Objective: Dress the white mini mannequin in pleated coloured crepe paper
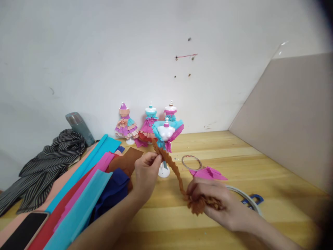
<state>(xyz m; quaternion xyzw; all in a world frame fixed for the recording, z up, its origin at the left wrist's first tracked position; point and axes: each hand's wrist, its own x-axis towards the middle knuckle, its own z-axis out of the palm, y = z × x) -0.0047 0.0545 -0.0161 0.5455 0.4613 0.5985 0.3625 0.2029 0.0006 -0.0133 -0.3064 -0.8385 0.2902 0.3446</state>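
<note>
A brown crepe paper strip with a ruffled edge runs between my two hands. My left hand pinches it near its upper end, just in front of a small white dress form. Around that form's upper body sits blue and pink crepe paper, and its round white base shows beside my left fingers. My right hand is closed around the bunched, gathered part of the same strip, lower and to the right. The form's middle is partly hidden behind the strip.
Three dressed mini forms stand by the wall. Colored crepe paper rolls, a phone, a striped cloth and a bottle lie left. Rightward are a tape ring, pink paper and blue-handled scissors.
</note>
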